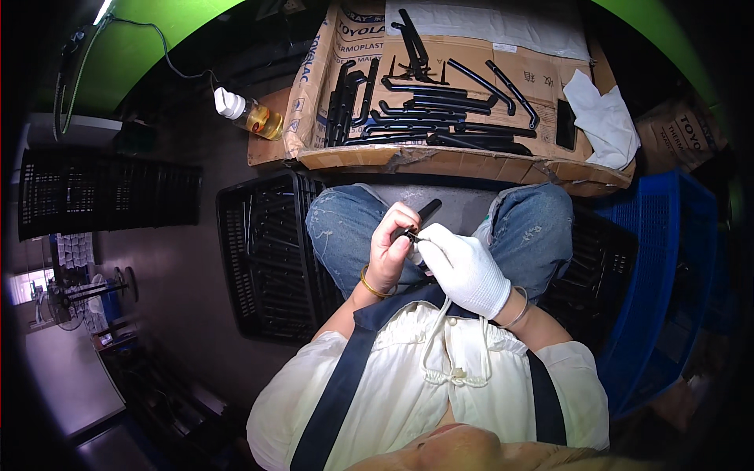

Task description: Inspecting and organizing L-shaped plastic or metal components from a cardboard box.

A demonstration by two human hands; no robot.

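Observation:
Above my lap, my bare left hand [386, 250] is closed around a black tubular plastic part [429, 209], whose smooth end sticks out past the fingers. My right hand [465, 271], in a white knit glove, pinches at the part's near end, fingertips touching it beside my left thumb. The detail between those fingertips is too small to make out. Beyond my knees, similar long black plastic parts [452, 102] with bent ends lie in rows on a flattened-edge cardboard box [440, 160].
Left of the cardboard stands a clear bottle [263, 122] of yellow liquid with a white top. A dark phone [565, 125] and crumpled white cloth [603, 122] lie at its right. Black crates [228, 235] flank my legs, the left one holding black parts; a blue crate [648, 290] stands far right.

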